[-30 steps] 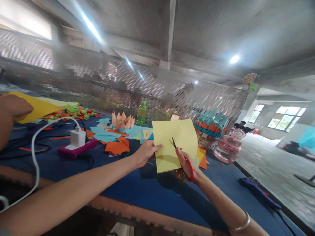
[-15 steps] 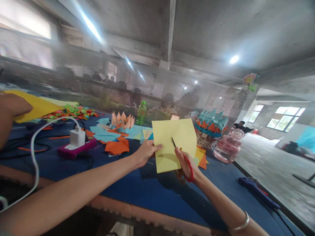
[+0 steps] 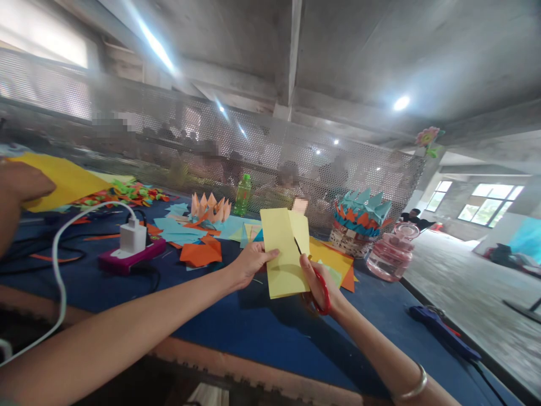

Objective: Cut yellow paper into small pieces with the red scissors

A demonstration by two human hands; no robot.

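My left hand (image 3: 249, 262) pinches the left edge of a pale yellow sheet of paper (image 3: 282, 254), held upright over the blue table (image 3: 236, 332). My right hand (image 3: 318, 281) grips red-handled scissors (image 3: 318, 288); their dark blades point up into the sheet. The sheet's right part now hangs folded back behind the cut, so the paper looks narrower. More yellow and orange paper (image 3: 333, 262) lies flat just behind my right hand.
Another person's hand (image 3: 19, 189) holds a yellow sheet at far left. A white charger on a pink power strip (image 3: 133, 248), orange and blue paper scraps (image 3: 198, 248), paper crowns (image 3: 361, 211), a green bottle (image 3: 243, 194), a pink jar (image 3: 391, 254) and a blue tool (image 3: 443, 332) sit on the table.
The scissors have cut further up the sheet, and its right part has swung away, leaving a narrower piece in my left hand. Both hands stayed nearly in place.
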